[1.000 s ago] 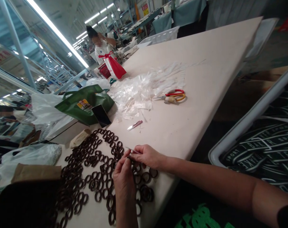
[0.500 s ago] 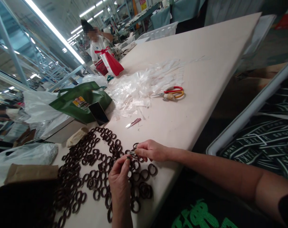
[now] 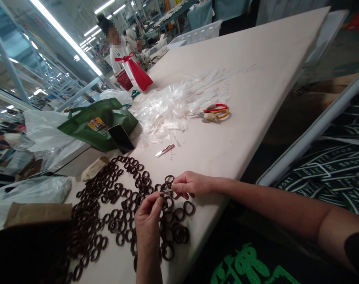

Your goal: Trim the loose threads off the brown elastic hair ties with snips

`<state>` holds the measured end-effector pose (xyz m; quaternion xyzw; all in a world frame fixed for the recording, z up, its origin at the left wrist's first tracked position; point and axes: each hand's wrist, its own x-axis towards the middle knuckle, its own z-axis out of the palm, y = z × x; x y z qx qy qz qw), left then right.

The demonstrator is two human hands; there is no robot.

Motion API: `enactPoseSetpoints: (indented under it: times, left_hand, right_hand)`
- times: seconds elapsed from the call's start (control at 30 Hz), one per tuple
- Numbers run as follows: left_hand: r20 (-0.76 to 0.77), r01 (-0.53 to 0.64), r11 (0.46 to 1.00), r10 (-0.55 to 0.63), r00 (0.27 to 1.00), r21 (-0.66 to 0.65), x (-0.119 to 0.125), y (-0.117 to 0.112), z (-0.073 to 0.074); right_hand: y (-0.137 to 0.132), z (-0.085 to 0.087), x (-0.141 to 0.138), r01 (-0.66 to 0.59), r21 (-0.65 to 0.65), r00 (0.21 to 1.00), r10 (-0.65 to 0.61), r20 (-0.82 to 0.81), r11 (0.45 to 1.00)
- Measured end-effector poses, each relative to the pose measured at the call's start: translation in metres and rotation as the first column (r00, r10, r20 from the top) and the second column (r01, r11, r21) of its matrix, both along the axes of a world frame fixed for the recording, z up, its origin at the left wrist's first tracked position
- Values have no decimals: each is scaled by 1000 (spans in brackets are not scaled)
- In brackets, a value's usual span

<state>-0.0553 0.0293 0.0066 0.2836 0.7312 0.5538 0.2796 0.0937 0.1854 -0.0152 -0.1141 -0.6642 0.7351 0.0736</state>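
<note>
My left hand (image 3: 148,217) is closed in a pinch, thumb against forefinger, with a small dark bit at the fingertips that I cannot make out. Facing it, my right hand (image 3: 187,184) is closed around a slim, silvery metal tool (image 3: 168,191), whose tip reaches the left fingertips. Its kind is hard to tell, since the fingers cover most of it. Beneath and around both hands lie many dark brown rings (image 3: 86,211), loosely spread and heaped to the left. Pink-handled thread snips (image 3: 167,150) rest on the pale table (image 3: 256,79) beyond the hands.
Red-and-yellow-handled scissors (image 3: 216,113) lie farther back beside a heap of clear plastic strips (image 3: 167,102). A dark phone (image 3: 121,139) leans against a green bag (image 3: 108,122). A red-and-white bag (image 3: 139,75) stands near a co-worker (image 3: 117,53). Right of the table is a bin of printed straps (image 3: 330,169).
Both hands stay at nearly the same place, still brought together. The right hand has shifted slightly to the right, showing more of the metal tool. The whole view has tilted a little.
</note>
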Motion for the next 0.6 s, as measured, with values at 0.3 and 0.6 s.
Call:
enactPoseSetpoints:
  times: [0.3, 0.6]
  left_hand:
    - [8, 93, 994, -93, 996, -56, 3, 0, 1]
    - [-23, 103, 987, -106, 994, -122, -2, -5, 4]
  right_hand:
    - [-3, 1, -5, -19, 48, 1000, 20, -22, 999]
    - [-3, 2, -6, 12, 154, 998, -3, -57, 988]
